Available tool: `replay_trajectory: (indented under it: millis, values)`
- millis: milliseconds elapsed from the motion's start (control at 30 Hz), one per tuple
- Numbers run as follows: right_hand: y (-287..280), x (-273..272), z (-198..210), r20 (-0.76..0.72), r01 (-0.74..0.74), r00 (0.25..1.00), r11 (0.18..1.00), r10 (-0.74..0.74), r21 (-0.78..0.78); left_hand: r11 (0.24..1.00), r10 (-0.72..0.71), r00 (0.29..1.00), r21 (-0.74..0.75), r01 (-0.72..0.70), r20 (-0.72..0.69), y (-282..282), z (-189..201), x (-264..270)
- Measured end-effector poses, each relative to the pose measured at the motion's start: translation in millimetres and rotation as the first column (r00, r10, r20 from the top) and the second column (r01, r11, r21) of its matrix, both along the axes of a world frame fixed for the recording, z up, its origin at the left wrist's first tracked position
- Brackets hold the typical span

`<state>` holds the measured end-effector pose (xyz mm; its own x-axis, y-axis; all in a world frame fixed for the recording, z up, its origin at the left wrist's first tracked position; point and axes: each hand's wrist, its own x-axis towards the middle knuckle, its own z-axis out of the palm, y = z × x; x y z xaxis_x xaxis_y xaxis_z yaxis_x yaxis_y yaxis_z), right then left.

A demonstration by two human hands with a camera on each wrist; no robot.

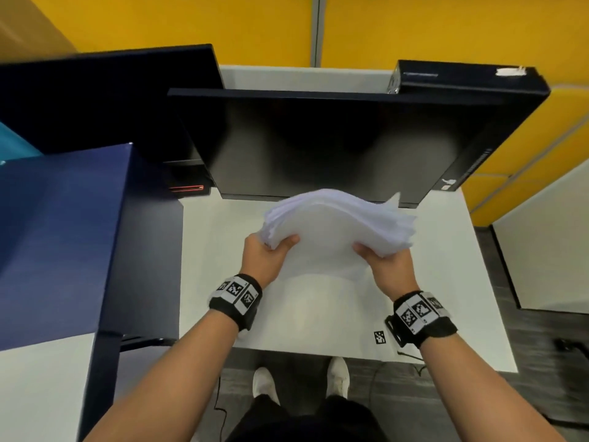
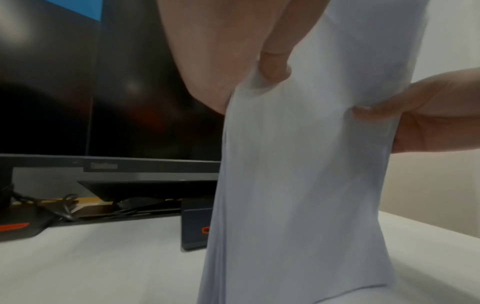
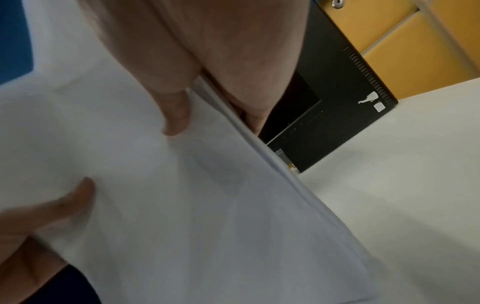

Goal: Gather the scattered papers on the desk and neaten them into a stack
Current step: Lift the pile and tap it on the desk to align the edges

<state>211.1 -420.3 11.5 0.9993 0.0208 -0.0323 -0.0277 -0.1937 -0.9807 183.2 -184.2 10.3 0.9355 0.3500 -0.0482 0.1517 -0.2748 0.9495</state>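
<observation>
Your forearms reach in, and both hands have the papers [image 1: 338, 231] up off the white bench [image 1: 223, 301]. Left hand [image 1: 264, 258] pinches the bundle's left edge, thumb on top; right hand [image 1: 387, 266] pinches the right edge the same way. Between the two grips the sheets bow upward, edges fanned and uneven. Just beyond your grip stands the dark monitor [image 1: 334, 145].

The papers [image 1: 338, 231] are seen as thin white sheets, matt and smooth, bent limply between the hands. The worktop [image 1: 223, 282] is shown as a smooth, matt white surface. A glossy black screen is presented by the monitor [image 1: 334, 145], framed in matt dark plastic.
</observation>
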Motion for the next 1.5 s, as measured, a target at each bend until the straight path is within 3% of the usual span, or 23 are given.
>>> replay_trajectory:
  millis: [100,233,367,467,633,833,1000,1100,1267,1500]
  values:
    - [3,7,7,0.012,0.089,0.996,0.996,-0.089,-0.001,0.999,0.044,0.996,-0.008,-0.043,0.075,-1,12,7]
    - [-3,11,18,0.130,0.086,0.988,0.996,-0.089,0.030,1.000,0.018,0.984,-0.018,-0.015,0.179,2,23,8]
    - [-14,11,2,0.015,-0.018,1.000,1.000,0.017,0.010,0.997,-0.036,0.999,-0.061,0.038,0.033,11,2,3]
    - [-10,14,-1,-0.039,-0.005,0.999,1.000,0.005,-0.003,0.998,-0.027,0.999,-0.059,0.025,-0.040,11,-7,4]
    - [-6,11,6,0.094,0.154,0.984,0.988,-0.151,-0.028,0.995,0.038,0.996,-0.096,-0.031,0.079,9,3,5]
    - [-5,11,-10,0.003,0.146,0.989,0.987,-0.146,-0.073,0.996,0.086,0.996,-0.031,-0.085,0.011,-7,-14,3]
    - [2,4,15,0.062,0.096,0.993,0.989,-0.103,0.109,0.977,0.172,0.967,-0.159,-0.142,0.189,-24,18,-2]
    - [14,3,42,0.079,0.153,0.981,0.953,-0.179,0.263,0.927,0.291,0.932,-0.306,-0.219,0.216,-37,43,-2]
    - [31,16,63,0.061,0.355,0.927,0.917,-0.371,0.184,0.842,0.418,0.903,-0.414,-0.347,0.094,-44,60,12]
    - [31,23,65,0.018,0.351,0.931,0.907,-0.365,0.233,0.848,0.430,0.892,-0.400,-0.347,0.139,-41,68,16]
